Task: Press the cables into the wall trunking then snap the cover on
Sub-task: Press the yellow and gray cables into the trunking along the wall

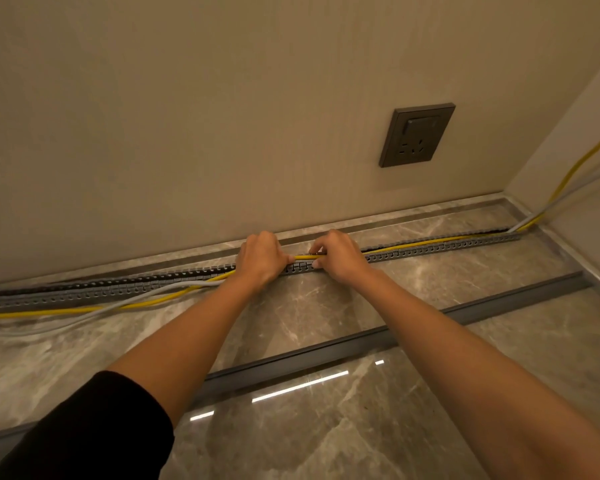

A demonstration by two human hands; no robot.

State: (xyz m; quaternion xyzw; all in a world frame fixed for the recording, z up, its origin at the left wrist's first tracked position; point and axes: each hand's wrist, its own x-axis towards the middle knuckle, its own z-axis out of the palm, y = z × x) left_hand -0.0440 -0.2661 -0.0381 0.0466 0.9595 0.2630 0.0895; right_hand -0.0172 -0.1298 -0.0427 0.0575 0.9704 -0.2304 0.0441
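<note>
Gripping yellow cable (305,257): left hand (262,259), right hand (338,258).

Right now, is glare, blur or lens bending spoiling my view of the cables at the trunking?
Head view: dim, warm light; glare streaks on the floor tile lie nearer than the cover strip, clear of the work. Wide-angle bending bows the trunking. The yellow cable between left hand and right hand shows sharp.

A black sleeve (94,427) covers the left upper arm, ending near the elbow.
</note>
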